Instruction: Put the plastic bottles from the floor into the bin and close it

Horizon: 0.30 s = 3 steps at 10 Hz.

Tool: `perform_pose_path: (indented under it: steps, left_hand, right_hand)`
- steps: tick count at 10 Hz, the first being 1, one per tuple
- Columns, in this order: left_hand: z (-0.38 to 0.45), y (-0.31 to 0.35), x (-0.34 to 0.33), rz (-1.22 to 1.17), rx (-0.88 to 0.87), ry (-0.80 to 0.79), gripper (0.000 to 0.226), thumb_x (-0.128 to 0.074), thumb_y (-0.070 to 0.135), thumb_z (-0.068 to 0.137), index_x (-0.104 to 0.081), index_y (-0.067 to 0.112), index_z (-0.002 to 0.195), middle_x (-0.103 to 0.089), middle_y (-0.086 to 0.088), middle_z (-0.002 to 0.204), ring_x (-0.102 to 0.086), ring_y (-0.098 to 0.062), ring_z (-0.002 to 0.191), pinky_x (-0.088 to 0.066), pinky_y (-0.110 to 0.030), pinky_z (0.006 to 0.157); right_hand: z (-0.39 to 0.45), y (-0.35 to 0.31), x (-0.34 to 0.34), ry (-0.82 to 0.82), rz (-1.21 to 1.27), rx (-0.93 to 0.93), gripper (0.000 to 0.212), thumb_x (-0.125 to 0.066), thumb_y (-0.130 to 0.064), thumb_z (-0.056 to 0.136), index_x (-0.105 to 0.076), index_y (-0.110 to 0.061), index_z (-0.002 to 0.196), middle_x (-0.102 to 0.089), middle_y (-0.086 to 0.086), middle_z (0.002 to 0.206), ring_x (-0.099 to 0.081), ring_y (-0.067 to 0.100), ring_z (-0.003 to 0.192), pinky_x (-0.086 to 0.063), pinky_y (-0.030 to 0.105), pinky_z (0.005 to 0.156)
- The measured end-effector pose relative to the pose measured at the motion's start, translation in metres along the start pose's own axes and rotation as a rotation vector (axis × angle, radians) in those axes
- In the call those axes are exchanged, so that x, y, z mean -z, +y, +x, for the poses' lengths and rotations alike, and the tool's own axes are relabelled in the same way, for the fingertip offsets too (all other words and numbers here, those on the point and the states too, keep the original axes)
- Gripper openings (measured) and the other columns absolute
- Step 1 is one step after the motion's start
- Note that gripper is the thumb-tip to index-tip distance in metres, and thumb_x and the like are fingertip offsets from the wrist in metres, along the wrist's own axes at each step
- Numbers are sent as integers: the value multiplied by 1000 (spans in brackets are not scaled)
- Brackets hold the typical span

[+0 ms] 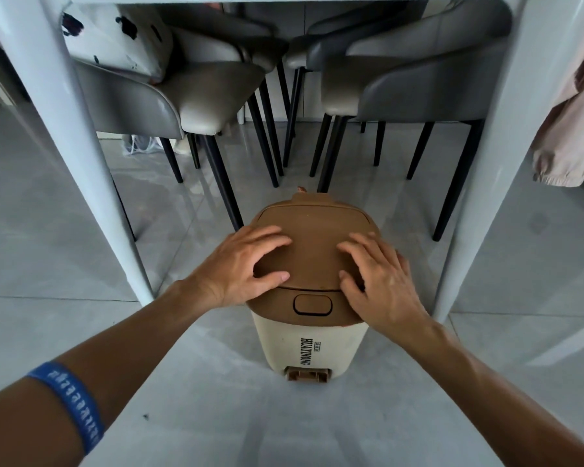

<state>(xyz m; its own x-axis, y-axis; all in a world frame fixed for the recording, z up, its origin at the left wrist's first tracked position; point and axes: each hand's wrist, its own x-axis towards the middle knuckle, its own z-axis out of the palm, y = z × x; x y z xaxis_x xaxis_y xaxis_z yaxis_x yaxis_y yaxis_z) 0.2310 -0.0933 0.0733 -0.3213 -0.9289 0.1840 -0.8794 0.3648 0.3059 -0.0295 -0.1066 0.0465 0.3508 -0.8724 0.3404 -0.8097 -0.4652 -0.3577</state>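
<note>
A cream bin [309, 345] with a brown lid [312, 237] stands on the grey floor between two white table legs. The lid lies flat down on the bin. My left hand [246, 264] rests on the lid's left side, fingers spread and palm down. My right hand [376, 274] rests the same way on the lid's right side. Neither hand holds anything. A brown push button [312, 304] sits on the lid's front, and a brown foot pedal [305, 375] sticks out at the base. No plastic bottle shows on the floor.
White table legs stand at the left [68, 129] and at the right [486, 163]. Grey chairs [402, 82] with black legs fill the space behind the bin. A pink cloth [573, 123] hangs at the right edge. A clear plastic bag [142, 146] lies under the left chair.
</note>
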Motion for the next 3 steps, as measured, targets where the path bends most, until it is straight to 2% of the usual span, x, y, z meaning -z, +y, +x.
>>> perform_pose_path:
  steps: [1,2,3]
  left_hand:
    - [3,-3,4,-30,65,-61,82,-56,67,79,-31,36,150,-21,2,163,-15,-19,148,-15,-46,120]
    - [5,-2,4,-16,81,-111,82,-57,66,83,-25,36,152,-14,0,165,-9,-20,150,-11,-48,121]
    - [-7,3,5,37,91,-126,73,-47,61,91,-22,32,154,-14,-1,165,-9,-20,150,-10,-46,122]
  right_hand:
    - [1,10,1,-110,127,-96,61,-48,-48,90,-30,-33,147,-21,-6,160,-2,19,150,2,47,119]
    - [3,13,4,-165,159,-105,67,-49,-52,89,-25,-36,148,-16,-6,162,3,18,151,7,45,118]
    - [3,6,10,-122,131,-116,65,-52,-50,90,-30,-31,148,-21,-5,161,-2,20,151,1,48,121]
